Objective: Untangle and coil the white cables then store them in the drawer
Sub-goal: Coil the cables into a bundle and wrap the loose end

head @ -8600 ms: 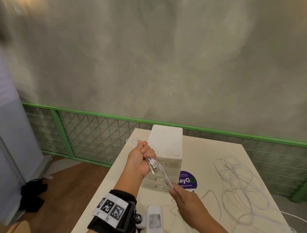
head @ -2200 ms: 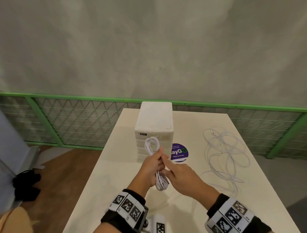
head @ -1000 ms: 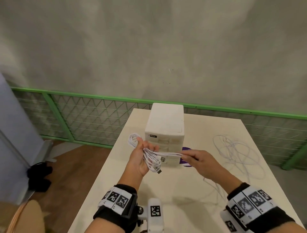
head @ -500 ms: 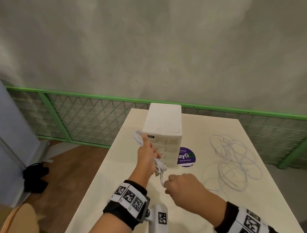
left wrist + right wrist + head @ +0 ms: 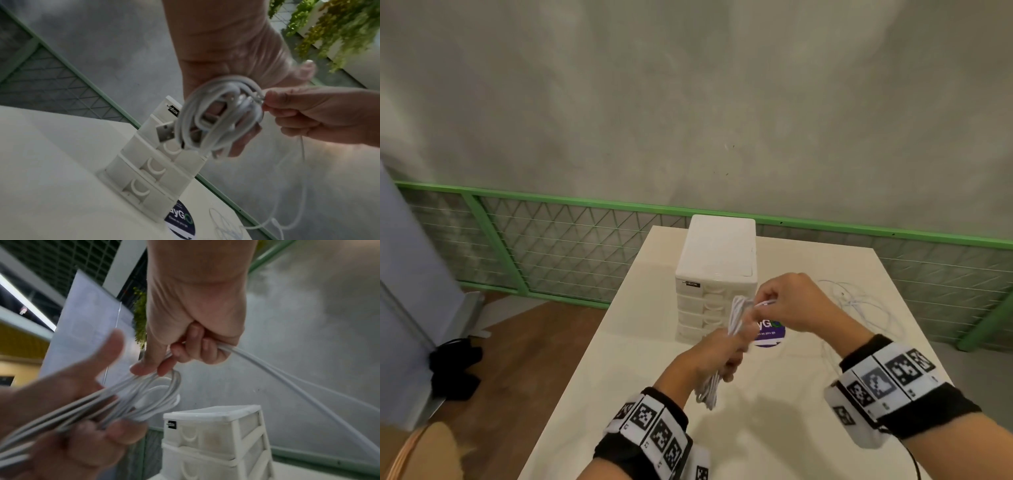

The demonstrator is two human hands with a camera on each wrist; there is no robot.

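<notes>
White cable (image 5: 736, 317), wound into a bundle of several loops, is what we find in the left hand (image 5: 717, 353), whose fingers are curled round the middle of the loops. We note the right hand (image 5: 789, 301) held just above and beside it, thumb and fingers pinching the free strand against the top of the coil; from the right wrist view that strand trails away past the hand. A USB plug (image 5: 165, 132) hangs out of the bundle in the left wrist view. We judge this first cable nearly coiled, its tail not yet secured. Both hands are raised above the table (image 5: 640, 359), directly in front of the small white drawer unit (image 5: 717, 270), whose drawers all appear closed. To the right on the table lies a loose tangle of cables (image 5: 859, 308), untouched. Remaining work, in our assessment: finish this coil, open a drawer and place it inside, then untangle and coil the rest. A purple sticker (image 5: 770, 337) sits beside the unit.
</notes>
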